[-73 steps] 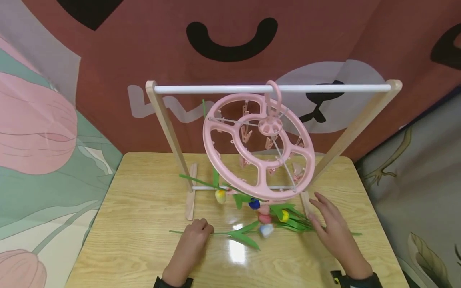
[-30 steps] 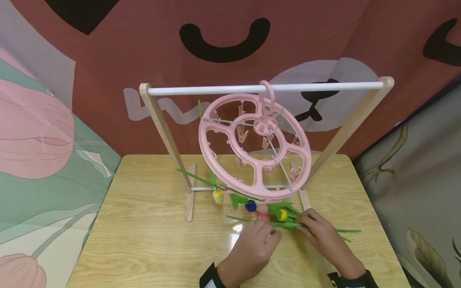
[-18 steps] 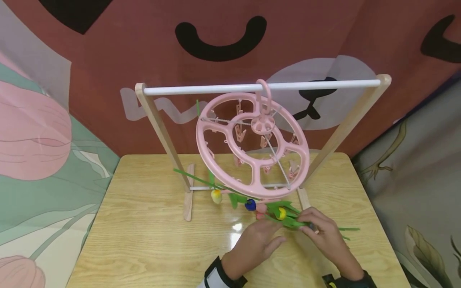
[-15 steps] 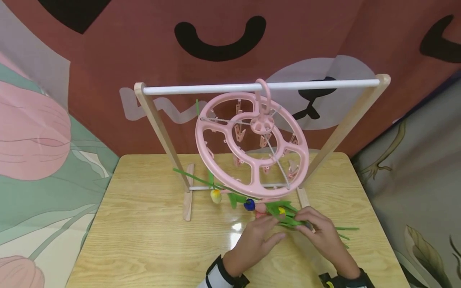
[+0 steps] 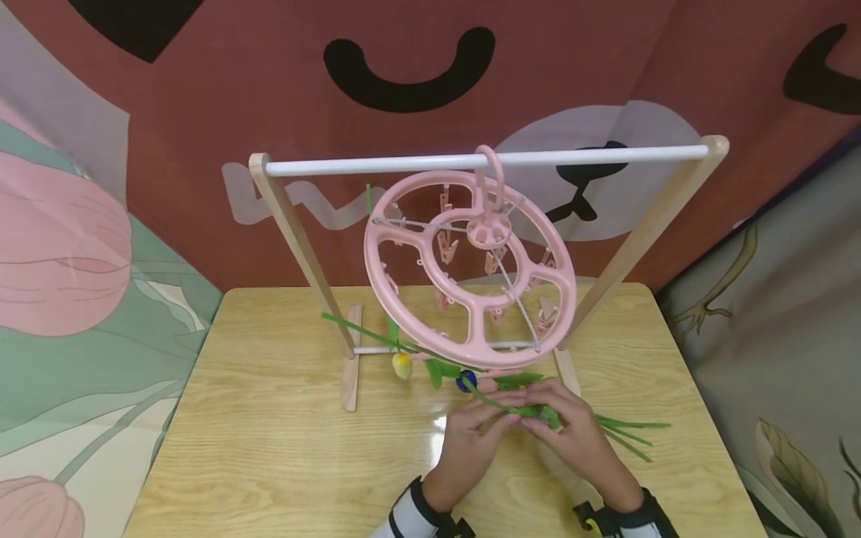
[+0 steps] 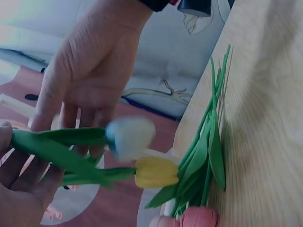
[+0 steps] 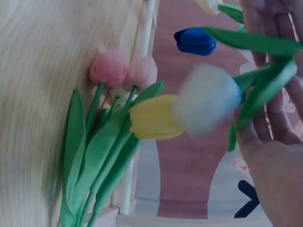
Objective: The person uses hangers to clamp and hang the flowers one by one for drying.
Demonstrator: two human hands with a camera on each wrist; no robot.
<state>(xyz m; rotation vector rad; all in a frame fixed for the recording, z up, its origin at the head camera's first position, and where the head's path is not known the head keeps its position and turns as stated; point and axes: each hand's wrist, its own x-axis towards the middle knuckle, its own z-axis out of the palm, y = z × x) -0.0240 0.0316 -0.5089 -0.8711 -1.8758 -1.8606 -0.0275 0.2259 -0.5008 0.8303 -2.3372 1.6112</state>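
A white-and-blue artificial tulip (image 6: 130, 137), blurred, points head-down between both hands. My left hand (image 5: 467, 441) pinches its stem and leaves between thumb and fingers; the stem sticks out to the left. My right hand (image 5: 572, 430) holds the same tulip's leaves from the other side, its thumb close to the left thumb. Behind it a yellow tulip (image 7: 156, 117) also points head-down, its stem partly hidden. Below the hands, pink tulips (image 7: 108, 69) lie on the table, their stems (image 5: 625, 430) reaching right.
A pink round clip hanger (image 5: 474, 347) hangs from the white bar (image 5: 377, 164) of a wooden-legged rack (image 5: 292, 232). Blue (image 5: 466, 381) and pale yellow (image 5: 402, 365) tulips hang under its front rim. The wooden table (image 5: 269, 448) extends left.
My left hand has lifted the white-and-blue tulip off the table and carried it right. My right hand has moved left and in, and now holds it too.
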